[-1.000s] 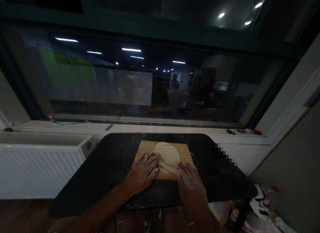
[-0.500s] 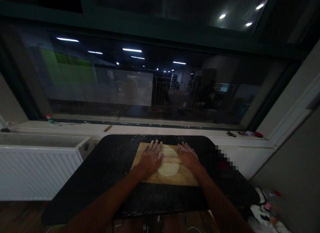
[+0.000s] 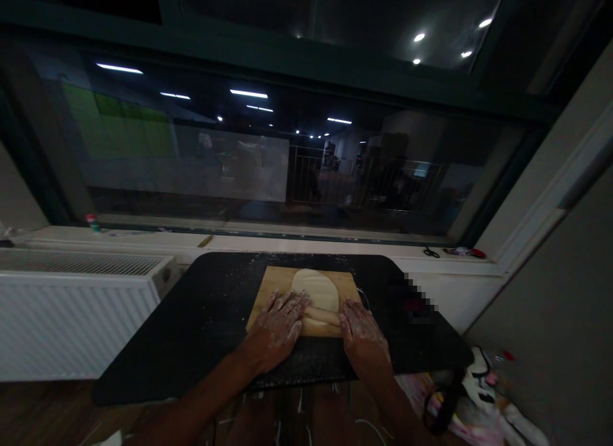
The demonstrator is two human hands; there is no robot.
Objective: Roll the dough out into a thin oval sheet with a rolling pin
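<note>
A flat, pale sheet of dough [image 3: 316, 289] lies on a wooden board [image 3: 274, 278]. Across its near part runs a rolling pin [image 3: 323, 315], tilted slightly down to the right. My left hand [image 3: 278, 324] rests flat over the pin's left end, fingers stretched out and dusted with flour. On the other end lies my right hand [image 3: 363, 331], also floury, with its fingers extended forward. Both palms cover the pin's ends, so only its middle shows.
The board lies on a black table [image 3: 191, 344] speckled with flour. A white radiator [image 3: 81, 324] stands at the left. Behind runs a windowsill [image 3: 268, 243] holding scissors [image 3: 431, 252] and a red-capped bottle [image 3: 92, 222]. Bags [image 3: 472, 407] lie on the floor at right.
Both hands and the rolling pin have come back toward me, from the dough's middle to its near edge. More of the dough's far part shows. The view has shifted slightly.
</note>
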